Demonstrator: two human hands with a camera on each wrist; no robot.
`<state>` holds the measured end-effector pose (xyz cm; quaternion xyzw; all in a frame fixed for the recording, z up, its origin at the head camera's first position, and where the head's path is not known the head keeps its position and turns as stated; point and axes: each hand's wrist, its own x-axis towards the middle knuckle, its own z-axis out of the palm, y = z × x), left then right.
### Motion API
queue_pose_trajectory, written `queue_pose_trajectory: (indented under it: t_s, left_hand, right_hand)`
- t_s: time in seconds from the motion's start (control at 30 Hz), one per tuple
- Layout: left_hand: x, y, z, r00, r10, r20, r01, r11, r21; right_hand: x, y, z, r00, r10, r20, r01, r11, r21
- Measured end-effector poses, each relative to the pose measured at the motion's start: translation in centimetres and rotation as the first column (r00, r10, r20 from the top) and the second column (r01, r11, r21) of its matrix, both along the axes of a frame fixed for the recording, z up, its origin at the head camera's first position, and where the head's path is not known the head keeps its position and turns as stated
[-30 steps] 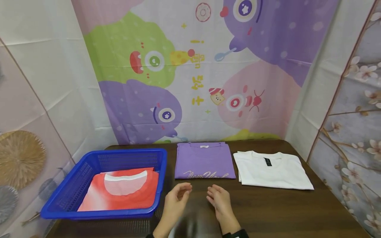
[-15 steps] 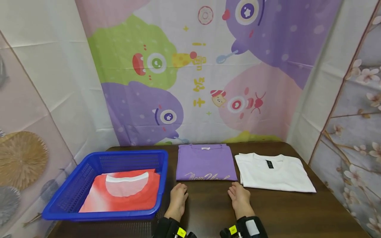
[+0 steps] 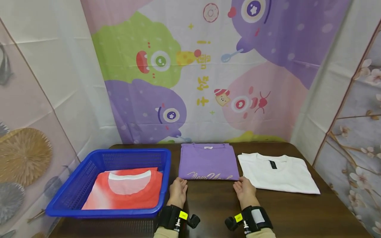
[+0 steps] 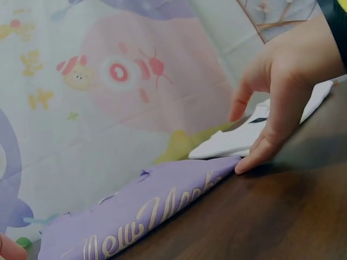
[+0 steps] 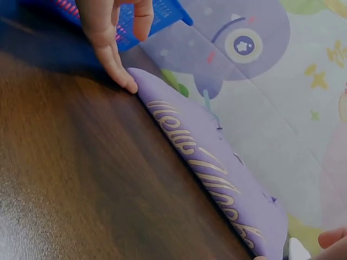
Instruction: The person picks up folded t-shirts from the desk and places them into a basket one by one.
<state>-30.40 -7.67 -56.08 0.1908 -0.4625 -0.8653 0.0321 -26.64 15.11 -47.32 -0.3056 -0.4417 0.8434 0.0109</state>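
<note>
A folded purple T-shirt (image 3: 208,162) with gold script lettering lies on the dark wooden table (image 3: 208,211), its folded front edge facing me. My left hand (image 3: 177,192) is at the shirt's near left corner; in the right wrist view its fingertips (image 5: 130,85) meet that corner, the thumb held apart above. At the near right corner is my right hand (image 3: 246,192). The left wrist view shows its fingertips (image 4: 242,166) right at the shirt's edge, thumb raised away from the cloth. Both hands have extended fingers, not closed round the fabric.
To the left stands a blue plastic basket (image 3: 108,213) holding a folded red and pink T-shirt (image 3: 128,191). A folded white T-shirt (image 3: 279,175) lies right of the purple one, close beside my right hand. A printed cloth backdrop (image 3: 166,109) hangs behind the table.
Both hands have spread apart from near the middle and reached forward to the purple T-shirt's two near corners. The shirts and basket keep their places on the table.
</note>
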Motion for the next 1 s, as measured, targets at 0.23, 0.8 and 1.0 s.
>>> queue_pose_trajectory:
  t_s: [0.23, 0.8, 1.0]
  left_hand:
    - [-6.2, -1.0, -7.2, 0.998, 0.013, 0.059, -0.014, 1.0, 0.014]
    - [-10.9, -1.1, -12.5, 0.978, 0.2, 0.059, -0.2, 0.98, -0.011]
    - [-20.3, -1.9, -25.3, 0.942, 0.322, 0.09, -0.318, 0.946, -0.057]
  right_hand:
    - [-0.7, 0.1, 0.3, 1.0, 0.004, 0.026, -0.001, 0.996, -0.09]
    - [-1.9, 0.1, -1.1, 0.999, 0.031, 0.03, -0.033, 0.998, 0.062]
    - [-2.9, 0.3, -1.7, 0.997, -0.031, 0.071, 0.023, 0.995, 0.101]
